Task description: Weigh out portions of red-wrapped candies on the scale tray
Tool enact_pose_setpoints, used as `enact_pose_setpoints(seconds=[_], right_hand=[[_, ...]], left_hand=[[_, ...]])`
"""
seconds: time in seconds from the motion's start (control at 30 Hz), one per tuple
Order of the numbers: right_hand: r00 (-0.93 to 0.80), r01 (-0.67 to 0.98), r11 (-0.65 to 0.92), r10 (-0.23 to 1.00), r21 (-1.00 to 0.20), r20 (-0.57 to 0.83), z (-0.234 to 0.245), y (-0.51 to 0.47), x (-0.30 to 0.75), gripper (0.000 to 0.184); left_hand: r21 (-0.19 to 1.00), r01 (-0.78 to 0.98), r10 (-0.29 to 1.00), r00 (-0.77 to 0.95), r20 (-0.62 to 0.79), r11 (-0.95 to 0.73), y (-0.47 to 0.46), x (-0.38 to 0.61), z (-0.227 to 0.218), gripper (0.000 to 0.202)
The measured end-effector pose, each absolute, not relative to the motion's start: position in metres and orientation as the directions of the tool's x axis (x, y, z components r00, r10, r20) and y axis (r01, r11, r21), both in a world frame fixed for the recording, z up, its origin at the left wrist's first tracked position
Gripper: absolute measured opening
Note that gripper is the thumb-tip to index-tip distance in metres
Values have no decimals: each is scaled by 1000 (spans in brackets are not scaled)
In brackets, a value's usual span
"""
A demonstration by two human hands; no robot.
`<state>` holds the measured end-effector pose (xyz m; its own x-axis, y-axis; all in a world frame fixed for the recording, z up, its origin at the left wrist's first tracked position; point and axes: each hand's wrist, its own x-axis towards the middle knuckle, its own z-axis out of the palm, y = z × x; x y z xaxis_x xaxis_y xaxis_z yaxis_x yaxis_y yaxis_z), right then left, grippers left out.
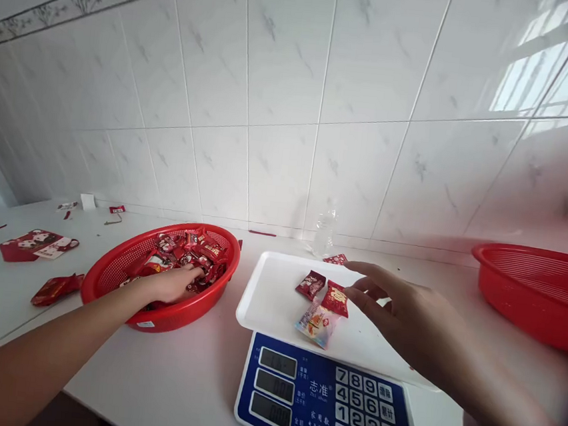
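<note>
Left hand [176,284] dipped among packets [210,250] in the basket [166,321], its grip hidden, couldn't tell; right hand [405,308], fingers parted, was at the red packet [336,300] on the scale's [315,410] tray [267,295], where a light touch seemed wisest.

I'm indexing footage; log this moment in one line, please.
left hand: in red basket among packets; right hand: at red packet on white tray; scale display: unclear

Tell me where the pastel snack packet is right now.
Slightly right of centre in the head view, the pastel snack packet lies on the white tray, just below the bright red packet near the right hand.
</note>
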<state>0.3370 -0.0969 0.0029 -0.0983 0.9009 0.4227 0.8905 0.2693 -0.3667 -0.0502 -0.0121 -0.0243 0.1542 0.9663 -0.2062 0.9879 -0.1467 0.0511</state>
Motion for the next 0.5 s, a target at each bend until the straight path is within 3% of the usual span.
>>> enact_pose_setpoints(seconds=[0.3, 0.5], right_hand=[[-146, 910, 287, 897, -300, 417, -2, -92, 331, 40], [-174, 857, 407, 805, -315, 566, -4, -108, 335, 42]], left_hand=[[95, 995, 975, 25, -222, -4, 6, -30, -30, 49], [194, 981, 994, 40, -99, -20, 18, -40, -31, 16]])
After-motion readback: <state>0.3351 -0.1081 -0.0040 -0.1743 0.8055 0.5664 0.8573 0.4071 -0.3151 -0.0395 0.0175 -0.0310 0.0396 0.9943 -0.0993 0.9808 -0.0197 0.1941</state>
